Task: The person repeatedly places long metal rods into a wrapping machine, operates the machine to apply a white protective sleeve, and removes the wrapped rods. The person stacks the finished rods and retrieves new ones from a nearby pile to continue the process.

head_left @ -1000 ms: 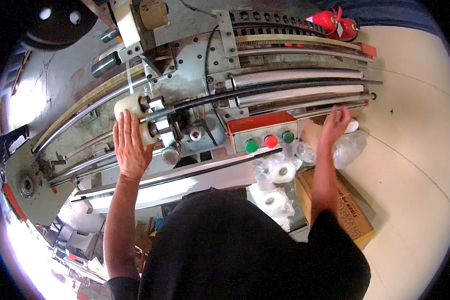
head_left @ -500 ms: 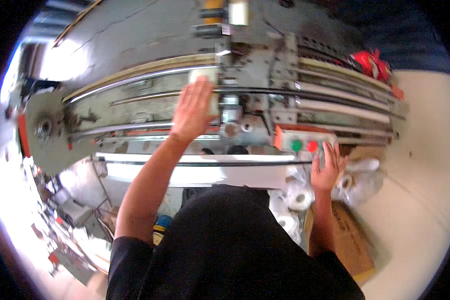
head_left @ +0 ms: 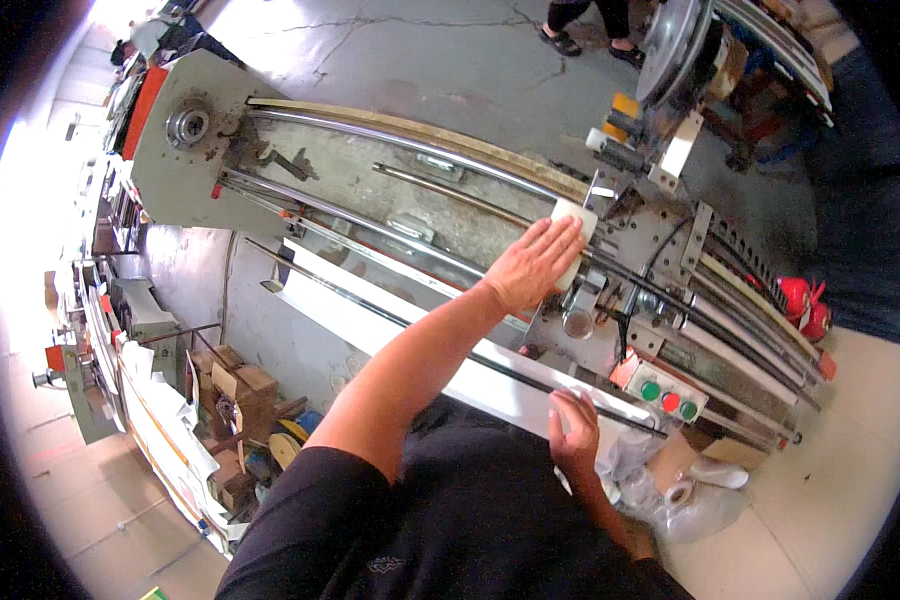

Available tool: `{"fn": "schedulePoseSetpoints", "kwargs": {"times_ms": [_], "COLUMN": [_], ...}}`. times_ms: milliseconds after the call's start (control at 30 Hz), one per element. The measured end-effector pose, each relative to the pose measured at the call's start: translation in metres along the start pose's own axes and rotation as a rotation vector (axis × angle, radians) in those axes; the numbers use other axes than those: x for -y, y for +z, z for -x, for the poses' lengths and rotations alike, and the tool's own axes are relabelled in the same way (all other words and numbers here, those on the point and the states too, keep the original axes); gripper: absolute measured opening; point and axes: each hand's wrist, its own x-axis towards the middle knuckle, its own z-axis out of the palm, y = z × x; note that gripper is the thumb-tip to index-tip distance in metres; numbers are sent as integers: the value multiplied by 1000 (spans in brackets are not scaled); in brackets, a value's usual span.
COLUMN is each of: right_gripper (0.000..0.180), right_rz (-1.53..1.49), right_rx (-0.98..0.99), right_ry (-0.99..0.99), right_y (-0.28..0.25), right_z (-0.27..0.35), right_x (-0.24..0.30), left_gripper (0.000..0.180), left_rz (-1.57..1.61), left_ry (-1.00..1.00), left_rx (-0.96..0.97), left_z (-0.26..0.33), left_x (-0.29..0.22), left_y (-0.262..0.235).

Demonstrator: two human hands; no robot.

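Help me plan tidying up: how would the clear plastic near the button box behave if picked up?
The clear plastic is likely floppy, judging by its crumpled folds. It looks thin and see-through, so probably light for its bulk. Its shiny surface could feel slippery.

An industrial workshop around us here: a long grey metal machine [head_left: 460, 230] with shiny parallel metal rails [head_left: 360, 222], a red-and-white control box [head_left: 660, 387] with round green and red buttons [head_left: 671, 402], brown cardboard boxes [head_left: 257, 378], bright red fire extinguishers [head_left: 798, 298] and a cracked grey floor [head_left: 420, 60]
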Motion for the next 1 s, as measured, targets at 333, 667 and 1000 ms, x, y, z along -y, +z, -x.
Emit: {"fn": "schedulePoseSetpoints", "kwargs": {"times_ms": [333,667,1000], "right_gripper": [23,32,33], "right_rz": [-79,-184,-131], "right_rx": [37,-120,-248], "right_ry": [-28,203,270], "right_y": [37,177,291], "right_z": [-50,-113,-152], "right_x": [43,116,271], "left_gripper": [93,63,61], "left_rz": [34,90,45], "left_ry": [9,74,73], "left_rx": [-86,-240,-228], "left_z": [24,80,137], "left_x": [43,149,251], "left_y": [-9,7,-12]}}
